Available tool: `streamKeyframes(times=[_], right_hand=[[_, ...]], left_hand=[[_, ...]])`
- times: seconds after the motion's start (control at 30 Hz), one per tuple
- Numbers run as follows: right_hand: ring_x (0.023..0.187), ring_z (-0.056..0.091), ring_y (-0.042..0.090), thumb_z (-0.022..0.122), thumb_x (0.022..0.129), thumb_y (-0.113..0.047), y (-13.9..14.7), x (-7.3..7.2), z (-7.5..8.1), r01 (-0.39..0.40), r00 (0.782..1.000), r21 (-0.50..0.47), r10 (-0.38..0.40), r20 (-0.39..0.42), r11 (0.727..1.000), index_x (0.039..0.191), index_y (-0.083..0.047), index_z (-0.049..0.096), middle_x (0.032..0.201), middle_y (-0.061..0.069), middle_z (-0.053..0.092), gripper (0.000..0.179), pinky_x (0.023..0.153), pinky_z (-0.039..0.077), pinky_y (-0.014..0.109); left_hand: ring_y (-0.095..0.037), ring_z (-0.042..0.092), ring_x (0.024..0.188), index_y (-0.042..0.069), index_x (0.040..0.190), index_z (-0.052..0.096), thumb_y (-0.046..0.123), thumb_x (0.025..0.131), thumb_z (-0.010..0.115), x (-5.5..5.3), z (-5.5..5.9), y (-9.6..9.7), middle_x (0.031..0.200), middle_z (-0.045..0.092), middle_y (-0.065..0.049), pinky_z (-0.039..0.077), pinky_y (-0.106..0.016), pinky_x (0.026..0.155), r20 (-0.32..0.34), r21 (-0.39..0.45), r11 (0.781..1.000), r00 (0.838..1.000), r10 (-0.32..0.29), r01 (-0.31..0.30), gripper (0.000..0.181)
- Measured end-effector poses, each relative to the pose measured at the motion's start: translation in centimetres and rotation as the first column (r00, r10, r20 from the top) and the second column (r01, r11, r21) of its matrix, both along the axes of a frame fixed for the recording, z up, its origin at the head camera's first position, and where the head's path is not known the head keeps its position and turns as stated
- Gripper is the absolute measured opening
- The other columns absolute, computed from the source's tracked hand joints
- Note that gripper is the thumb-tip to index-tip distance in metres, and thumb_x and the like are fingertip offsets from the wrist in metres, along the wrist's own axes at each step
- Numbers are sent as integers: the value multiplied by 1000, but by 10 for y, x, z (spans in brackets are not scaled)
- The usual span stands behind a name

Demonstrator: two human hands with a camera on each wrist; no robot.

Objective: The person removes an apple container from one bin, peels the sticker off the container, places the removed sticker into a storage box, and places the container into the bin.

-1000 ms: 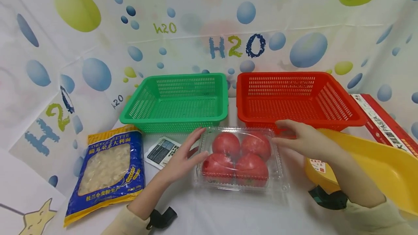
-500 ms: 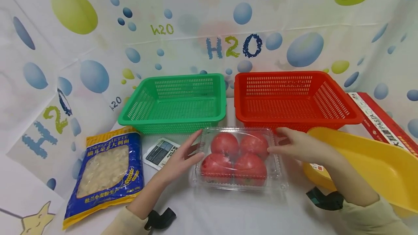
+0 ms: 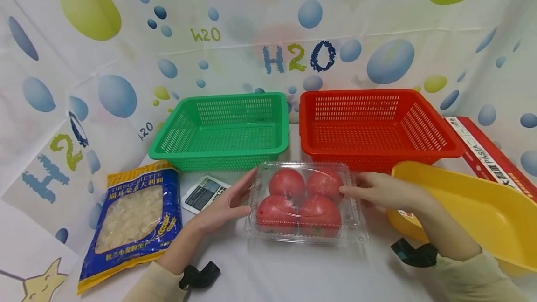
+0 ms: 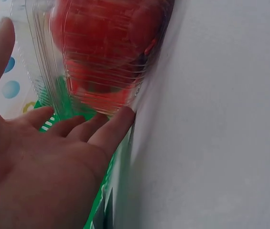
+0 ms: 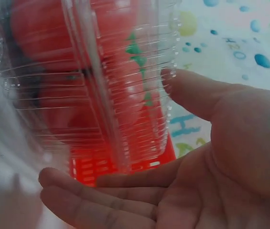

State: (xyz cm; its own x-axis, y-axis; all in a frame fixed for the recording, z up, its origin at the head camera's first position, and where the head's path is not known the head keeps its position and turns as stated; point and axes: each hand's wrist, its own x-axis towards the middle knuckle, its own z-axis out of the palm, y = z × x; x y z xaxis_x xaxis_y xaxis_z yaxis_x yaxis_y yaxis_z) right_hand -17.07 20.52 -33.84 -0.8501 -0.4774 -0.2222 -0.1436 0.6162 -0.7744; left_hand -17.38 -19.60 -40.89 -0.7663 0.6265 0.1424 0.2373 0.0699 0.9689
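A clear plastic clamshell box of several red tomatoes rests on the white tabletop, its lid closed. My left hand is at its left side, fingertips right at the side wall, with the thumb apart from the fingers in the left wrist view. On the opposite side, my right hand has its thumb tip at the lid's edge. Its fingers extend loosely beside the lower wall, as the right wrist view shows. Neither hand curls round the box.
Behind the box stand a green basket and a red basket. A yellow tub is to the right, near red pasta boxes. At left lie a blue orecchiette bag and a small white packet.
Both hands have come closer to the sides of the box; the right hand has moved left and slightly down. The box has stayed in place, while the head view has shifted slightly.
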Motion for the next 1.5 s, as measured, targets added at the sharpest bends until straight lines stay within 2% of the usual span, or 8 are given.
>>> streamKeyframes(times=[0.17,0.37,0.57,0.87,1.13,1.27,1.4,1.5], right_hand=[[95,60,26,68,96,-43,1,-2,-4,7,999,7,-7,37,1000,142,-6,48,113,9,60,63,80,57,39],[80,59,26,67,95,-46,2,3,-5,30,999,53,-31,23,998,119,-6,54,89,9,58,48,73,52,38],[79,60,25,68,95,-42,5,7,-5,30,999,41,-31,24,999,113,-6,56,89,8,58,42,72,55,37],[84,63,27,68,97,-36,10,13,0,-12,997,-35,15,71,999,131,-2,54,101,9,64,50,74,60,38],[81,65,27,67,98,-34,14,17,11,-53,994,-42,57,90,998,123,0,57,98,10,63,43,73,60,37],[82,66,27,65,99,-34,16,18,19,-73,992,-52,78,95,996,118,2,59,96,9,64,41,72,60,36],[85,66,29,64,99,-32,19,21,28,-93,992,-91,100,75,992,125,5,56,101,11,64,46,73,61,36],[91,66,28,65,99,-30,23,25,32,-109,992,-103,114,49,989,131,7,52,109,12,64,50,75,60,35]], left_hand=[[-36,5,152,10,163,4,44,91,74,-5,-4,-2,168,0,-16,19,-34,118,-7,15,997,997,-72,72,106],[-35,4,152,12,163,0,49,89,74,-8,-10,2,168,-3,-15,21,-25,117,-8,26,994,994,-110,110,111],[-32,5,152,16,164,3,61,85,71,-6,-15,7,168,1,-12,19,-31,118,-54,-16,997,996,-77,76,113],[-37,4,151,12,163,2,63,82,72,0,-13,15,168,0,-15,7,-58,117,-73,10,997,995,-72,73,118],[-40,3,151,11,163,4,64,82,73,6,-4,17,167,1,-16,5,-62,116,-38,62,996,997,-66,68,119],[-44,14,149,10,163,6,61,84,73,8,2,14,168,3,-15,17,-50,118,-39,88,993,997,-71,74,116],[-42,22,147,16,164,7,62,84,72,10,9,12,169,6,-11,31,-36,114,-28,102,992,997,-67,70,112],[-44,23,147,20,164,8,62,84,72,12,15,12,169,9,-10,36,-42,112,-19,102,993,998,-58,59,110]])
